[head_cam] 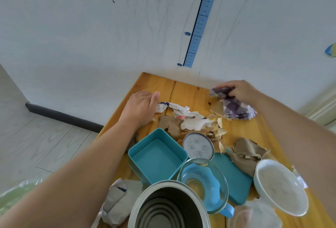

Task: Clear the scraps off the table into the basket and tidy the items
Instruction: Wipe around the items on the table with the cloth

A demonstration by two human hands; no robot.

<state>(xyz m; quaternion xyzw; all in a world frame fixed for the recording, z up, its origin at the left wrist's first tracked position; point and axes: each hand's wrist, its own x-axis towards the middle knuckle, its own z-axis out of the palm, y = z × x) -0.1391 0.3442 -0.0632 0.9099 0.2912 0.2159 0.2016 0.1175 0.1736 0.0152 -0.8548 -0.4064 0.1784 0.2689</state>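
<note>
Paper scraps litter the wooden table (192,89). My right hand (241,91) at the far right grips a crumpled purple-and-white wrapper (234,108). My left hand (141,106) lies palm down at the far left edge, fingers together, touching the end of a white crumpled paper strip (174,107). More white scraps (194,123) and brown paper pieces (171,125) lie between the hands. Another brown torn piece (248,153) sits to the right. No basket can be made out with certainty.
Nearer to me stand a teal box (156,156), its teal lid (232,178), a round tin lid (198,145), a glass bowl (202,185) holding a blue scoop, a white bowl (280,187), a metal can (169,207) and grey crumpled paper (118,202). A wall backs the table.
</note>
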